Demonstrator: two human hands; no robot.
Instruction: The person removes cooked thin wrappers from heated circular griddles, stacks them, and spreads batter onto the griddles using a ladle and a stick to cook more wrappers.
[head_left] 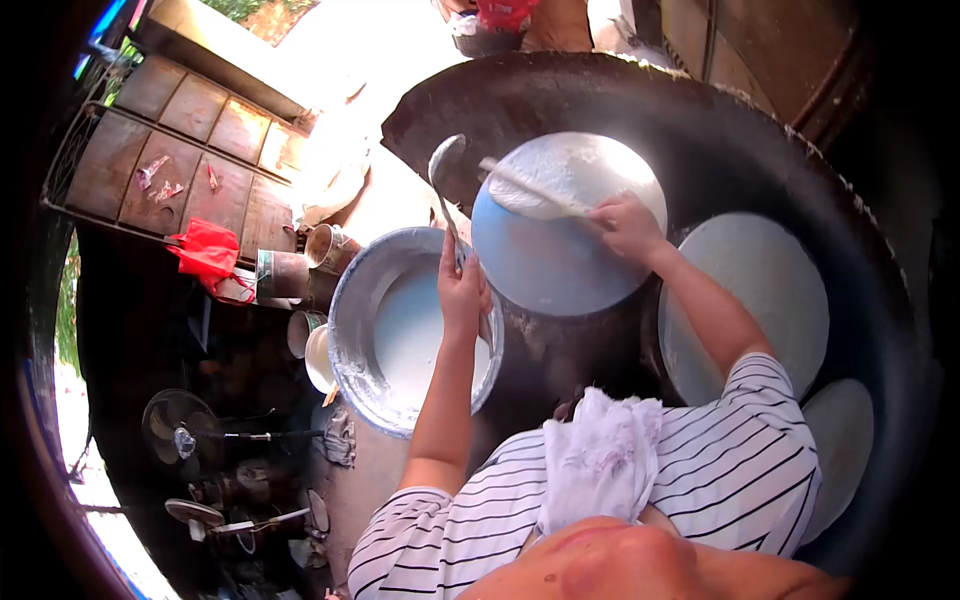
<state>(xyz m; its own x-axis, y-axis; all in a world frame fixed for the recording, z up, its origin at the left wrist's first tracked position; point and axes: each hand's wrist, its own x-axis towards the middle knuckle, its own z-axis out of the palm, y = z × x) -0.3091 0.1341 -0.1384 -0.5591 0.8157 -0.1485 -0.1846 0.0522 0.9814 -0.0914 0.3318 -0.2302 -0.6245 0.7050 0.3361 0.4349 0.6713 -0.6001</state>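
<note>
My left hand point(464, 292) is closed around the handle of a ladle point(447, 155), its bowl coated white and raised up. Below that hand is a wide metal basin point(343, 335) of white liquid batter point(405, 340). My right hand point(628, 230) grips a pale flat stick point(540, 195) that lies across a round, bluish flat surface point(560, 265). White batter point(590, 155) covers the far part of this round surface, and the near part looks smooth and bluish. The stick's far end reaches the left edge of the round.
Two more pale rounds point(750, 310) sit to the right in the dark curved counter point(760, 165). At left are a tiled table point(160, 190), a red bag point(207, 255), buckets point(283, 275) and a fan point(180, 425). A basket with something red point(500, 15) is at the far edge.
</note>
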